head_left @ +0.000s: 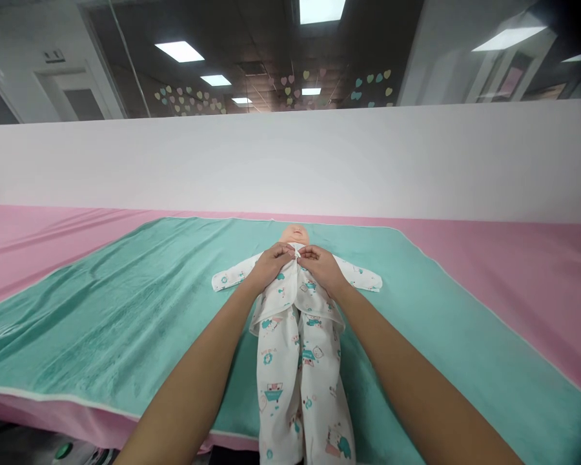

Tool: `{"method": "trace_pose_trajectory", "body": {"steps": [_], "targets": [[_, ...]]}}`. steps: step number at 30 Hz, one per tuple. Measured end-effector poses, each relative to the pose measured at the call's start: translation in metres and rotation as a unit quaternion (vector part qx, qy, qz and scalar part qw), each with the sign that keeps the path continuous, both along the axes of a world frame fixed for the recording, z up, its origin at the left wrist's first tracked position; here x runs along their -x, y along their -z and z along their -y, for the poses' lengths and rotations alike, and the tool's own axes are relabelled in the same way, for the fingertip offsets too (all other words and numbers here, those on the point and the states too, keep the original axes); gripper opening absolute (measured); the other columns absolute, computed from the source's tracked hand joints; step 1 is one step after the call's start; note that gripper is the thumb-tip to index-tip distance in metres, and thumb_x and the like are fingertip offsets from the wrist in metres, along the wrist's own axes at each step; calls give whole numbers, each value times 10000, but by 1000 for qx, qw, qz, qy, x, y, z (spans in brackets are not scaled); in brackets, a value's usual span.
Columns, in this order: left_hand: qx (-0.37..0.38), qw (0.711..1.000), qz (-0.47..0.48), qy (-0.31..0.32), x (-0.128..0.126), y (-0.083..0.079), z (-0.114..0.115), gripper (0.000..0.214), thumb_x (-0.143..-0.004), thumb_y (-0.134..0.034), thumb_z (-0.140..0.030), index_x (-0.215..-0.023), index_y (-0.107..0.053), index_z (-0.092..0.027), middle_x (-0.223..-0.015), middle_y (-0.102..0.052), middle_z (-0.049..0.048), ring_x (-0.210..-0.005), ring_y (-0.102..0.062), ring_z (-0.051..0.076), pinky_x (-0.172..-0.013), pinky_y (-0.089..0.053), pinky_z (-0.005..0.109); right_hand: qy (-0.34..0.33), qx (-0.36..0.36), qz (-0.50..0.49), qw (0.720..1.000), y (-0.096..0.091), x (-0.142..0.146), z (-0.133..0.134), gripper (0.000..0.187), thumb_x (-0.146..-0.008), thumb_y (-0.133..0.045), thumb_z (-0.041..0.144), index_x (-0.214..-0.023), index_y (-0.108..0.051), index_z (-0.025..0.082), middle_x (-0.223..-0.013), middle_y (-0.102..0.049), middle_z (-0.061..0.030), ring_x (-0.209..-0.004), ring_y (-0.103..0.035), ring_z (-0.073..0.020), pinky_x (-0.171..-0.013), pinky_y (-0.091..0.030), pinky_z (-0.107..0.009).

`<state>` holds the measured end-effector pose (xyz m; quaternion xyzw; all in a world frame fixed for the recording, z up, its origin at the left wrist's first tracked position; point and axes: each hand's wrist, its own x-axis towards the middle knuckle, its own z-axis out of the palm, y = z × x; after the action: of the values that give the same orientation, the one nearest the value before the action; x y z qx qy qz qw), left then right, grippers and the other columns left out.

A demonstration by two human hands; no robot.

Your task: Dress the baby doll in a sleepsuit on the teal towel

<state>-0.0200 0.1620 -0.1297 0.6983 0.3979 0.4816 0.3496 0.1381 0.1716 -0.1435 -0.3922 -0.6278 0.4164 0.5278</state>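
A baby doll point(294, 232) lies on its back, head away from me, its arms spread to the sides. It wears a white printed pajama top point(283, 294) and matching pajama pants point(278, 387). At the upper chest, my left hand point(274, 259) pinches the front edge of the top near the collar. Opposite it, my right hand point(320, 263) pinches the other side of the same opening, the fingertips of both hands nearly meeting. Whatever fastener sits between the fingers is too small to make out. Below the hands the two front edges lie close together, parting toward the hem.
A teal blanket point(140, 310) with a pale edge lies under the doll, over a pink cover point(523, 278). Behind it stands a low white wall point(290, 165), with glass above. Dark items, partly seen, lie below the front edge at lower left.
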Motion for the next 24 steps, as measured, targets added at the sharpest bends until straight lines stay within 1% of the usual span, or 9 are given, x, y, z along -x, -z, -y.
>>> {"method": "trace_pose_trajectory", "body": {"steps": [3, 5, 9, 12, 19, 24], "targets": [[-21, 999, -25, -36, -2, 1, -1, 240, -799, -501, -413, -722, -592, -204, -989, -591, 9, -941, -532, 165, -851, -383, 279, -14, -7, -10, 1000, 2, -1, 0, 224, -659, -618, 292, -855, -636, 186, -854, -632, -23, -820, -577, -151, -770, -447, -283], [-25, 998, -27, -46, -2, 2, -2, 222, -792, -514, -399, -712, -592, -207, -992, -590, 7, -954, -531, 165, -863, -379, 281, -20, -5, -11, 1000, 4, -2, -1, 228, -665, -619, 303, -863, -642, 190, -865, -638, -25, -833, -579, -157, -775, -449, -285], [0, 1000, -2, -26, 0, 2, -2, 195, -781, -533, -374, -718, -612, -207, -1032, -584, 10, -989, -527, 178, -905, -356, 304, -12, -2, -2, 1000, 6, -3, -3, 223, -684, -606, 319, -867, -651, 199, -870, -651, -24, -837, -586, -165, -785, -445, -295], [22, 1000, 15, -7, 3, 1, -2, 206, -774, -541, -388, -735, -623, -203, -1054, -577, 18, -977, -531, 187, -900, -362, 318, -12, -10, -3, 1000, 6, -2, -4, 217, -686, -604, 320, -858, -658, 199, -865, -656, -22, -836, -589, -164, -789, -441, -295], [-16, 999, -37, -16, 1, 1, -3, 218, -788, -528, -384, -699, -608, -202, -1039, -562, 23, -987, -526, 183, -922, -358, 311, -15, -3, -19, 1000, 5, -2, -3, 239, -670, -620, 313, -869, -664, 188, -856, -650, -28, -826, -579, -159, -778, -439, -287], [-24, 998, -57, -22, 0, 0, -3, 220, -795, -515, -376, -684, -598, -205, -1034, -561, 17, -987, -523, 174, -932, -363, 313, 0, 14, -34, 999, 6, -2, -2, 259, -648, -650, 322, -870, -659, 189, -807, -631, -17, -763, -557, -143, -736, -432, -279]]}}
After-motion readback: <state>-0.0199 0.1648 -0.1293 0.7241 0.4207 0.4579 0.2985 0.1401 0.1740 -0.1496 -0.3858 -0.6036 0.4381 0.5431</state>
